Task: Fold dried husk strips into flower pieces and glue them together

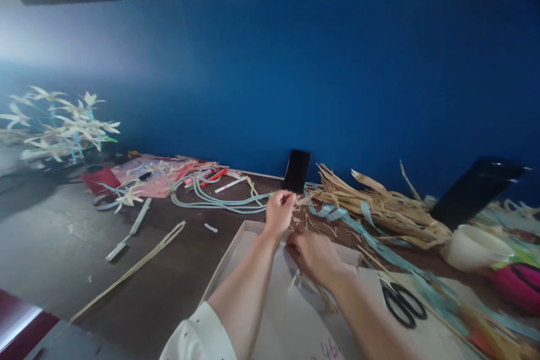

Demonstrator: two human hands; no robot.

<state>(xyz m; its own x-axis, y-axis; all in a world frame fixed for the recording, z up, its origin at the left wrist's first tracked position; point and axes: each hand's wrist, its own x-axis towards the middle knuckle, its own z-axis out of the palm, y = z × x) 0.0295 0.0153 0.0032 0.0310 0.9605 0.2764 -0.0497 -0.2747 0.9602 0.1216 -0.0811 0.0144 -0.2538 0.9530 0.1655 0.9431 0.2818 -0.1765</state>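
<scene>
My left hand (280, 212) is raised over the far end of a shallow cardboard tray (230, 256), its fingers pinched together. Whatever lies between those fingertips is too small to make out. Just left of it run several looped pale-blue cords (219, 206). Lower and to the right, my right hand (314, 253) is closed, with its fingers curled down over the tray. Its grip is hidden from view. Under that hand, thin pale strips (297, 278) show against the cardboard. Small dry scraps (327, 229) lie beyond the hands.
A phone (297, 171) leans on the blue wall (270, 67). Dried husks (375, 208), pale-blue ribbon (379, 247), scissors (404, 304) and a white cup (476, 246) are on the right. Left are a long folded strip (139, 264), pink paper (160, 180) and pale star-shaped flowers (63, 124).
</scene>
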